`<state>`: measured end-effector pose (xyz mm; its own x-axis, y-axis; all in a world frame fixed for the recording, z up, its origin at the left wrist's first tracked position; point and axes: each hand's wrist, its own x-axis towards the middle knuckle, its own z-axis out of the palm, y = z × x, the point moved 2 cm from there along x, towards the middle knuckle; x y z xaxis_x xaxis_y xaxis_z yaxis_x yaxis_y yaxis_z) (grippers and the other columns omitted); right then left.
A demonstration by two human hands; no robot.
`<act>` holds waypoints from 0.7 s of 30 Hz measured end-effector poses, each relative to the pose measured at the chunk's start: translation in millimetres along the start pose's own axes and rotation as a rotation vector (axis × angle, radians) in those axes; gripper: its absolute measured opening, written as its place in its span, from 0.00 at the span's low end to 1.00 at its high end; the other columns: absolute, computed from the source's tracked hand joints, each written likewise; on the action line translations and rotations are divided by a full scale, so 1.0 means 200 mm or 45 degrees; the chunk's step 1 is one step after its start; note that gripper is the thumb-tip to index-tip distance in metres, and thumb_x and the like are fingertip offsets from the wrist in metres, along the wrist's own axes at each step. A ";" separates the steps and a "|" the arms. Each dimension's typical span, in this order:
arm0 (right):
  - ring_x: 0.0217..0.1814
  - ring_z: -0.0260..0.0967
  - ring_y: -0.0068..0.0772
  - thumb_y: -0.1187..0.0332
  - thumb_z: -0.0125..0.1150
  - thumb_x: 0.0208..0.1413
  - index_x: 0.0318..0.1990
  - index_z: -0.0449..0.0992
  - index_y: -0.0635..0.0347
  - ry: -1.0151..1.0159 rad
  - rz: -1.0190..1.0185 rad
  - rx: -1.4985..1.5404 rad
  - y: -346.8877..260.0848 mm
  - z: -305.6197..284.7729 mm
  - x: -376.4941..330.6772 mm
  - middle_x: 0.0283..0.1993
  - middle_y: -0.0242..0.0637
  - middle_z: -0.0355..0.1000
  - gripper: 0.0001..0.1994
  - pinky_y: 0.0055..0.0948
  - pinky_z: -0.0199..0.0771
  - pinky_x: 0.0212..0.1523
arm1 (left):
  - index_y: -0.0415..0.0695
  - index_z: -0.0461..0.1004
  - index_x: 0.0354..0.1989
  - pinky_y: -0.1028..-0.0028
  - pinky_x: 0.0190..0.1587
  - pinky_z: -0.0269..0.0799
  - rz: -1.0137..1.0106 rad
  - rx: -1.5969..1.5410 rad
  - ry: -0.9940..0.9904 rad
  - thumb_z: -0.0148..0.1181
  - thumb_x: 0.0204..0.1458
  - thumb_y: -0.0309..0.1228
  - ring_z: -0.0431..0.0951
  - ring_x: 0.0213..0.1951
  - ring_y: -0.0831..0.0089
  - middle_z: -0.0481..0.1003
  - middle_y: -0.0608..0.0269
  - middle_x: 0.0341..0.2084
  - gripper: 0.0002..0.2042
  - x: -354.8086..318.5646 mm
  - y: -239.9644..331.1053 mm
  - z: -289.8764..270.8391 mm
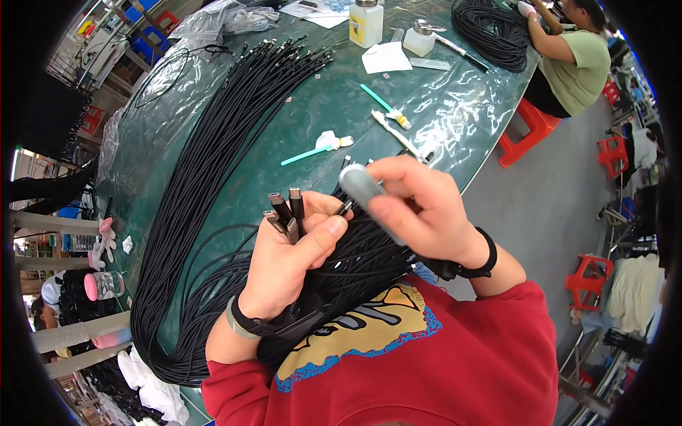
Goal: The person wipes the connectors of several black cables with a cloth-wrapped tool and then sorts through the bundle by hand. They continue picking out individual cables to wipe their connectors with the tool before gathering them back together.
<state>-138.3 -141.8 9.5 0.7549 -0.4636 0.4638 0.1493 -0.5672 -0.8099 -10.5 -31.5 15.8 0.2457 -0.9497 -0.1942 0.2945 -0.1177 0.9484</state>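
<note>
Cables [355, 255], black and bundled, lie across the person's lap and under both hands at the near edge of the green table [312, 106]. The left hand [288, 259] is clenched round several of them, so that their grey metal plugs [286, 211] stand up above its fingers. The right hand [419, 209] grasps a grey pen-shaped tool [366, 193], whose tip points at one plug held beside the left thumb. A long sheaf of the same cables [213, 156] runs from the far side of the table down its left part and loops back toward the lap. Farther out on the table lie two teal-handled swabs [312, 151], a white square of paper [386, 57], a pale yellow bottle [366, 23] with a white label and a grey cap, and beside it a small clear jar [420, 39] with a metal lid. A second coil [490, 32] lies at the far right, where another person [572, 60] in a green top sits on a red stool [529, 131].
</note>
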 end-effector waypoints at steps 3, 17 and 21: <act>0.16 0.52 0.14 0.75 0.52 0.49 0.38 0.68 0.65 -0.005 0.031 -0.033 -0.06 0.01 0.06 0.14 0.27 0.60 0.08 0.16 0.52 0.18 | 0.35 0.68 0.33 0.86 0.20 0.51 0.005 0.084 0.021 0.51 0.51 0.28 0.57 0.16 0.88 0.62 0.75 0.13 0.07 0.00 -0.01 0.01; 0.20 0.52 0.07 0.72 0.49 0.54 0.37 0.67 0.66 0.152 0.557 0.204 0.03 -0.09 0.07 0.18 0.20 0.62 0.07 0.13 0.49 0.19 | 0.36 0.67 0.38 0.85 0.18 0.52 0.024 -0.195 -0.175 0.45 0.55 0.33 0.57 0.17 0.85 0.64 0.67 0.22 0.12 0.08 -0.12 0.02; 0.22 0.54 0.07 0.73 0.49 0.54 0.39 0.66 0.67 0.159 0.542 0.357 0.06 -0.08 0.01 0.20 0.22 0.63 0.08 0.11 0.51 0.22 | 0.35 0.68 0.39 0.85 0.18 0.51 0.142 -0.374 -0.099 0.44 0.55 0.33 0.56 0.17 0.86 0.62 0.69 0.20 0.13 0.09 -0.17 0.03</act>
<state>-144.8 -161.0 6.9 0.7066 -0.7008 0.0982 0.0239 -0.1150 -0.9931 -21.0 -46.6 -17.8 0.2236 -0.9727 -0.0625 0.5261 0.0665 0.8478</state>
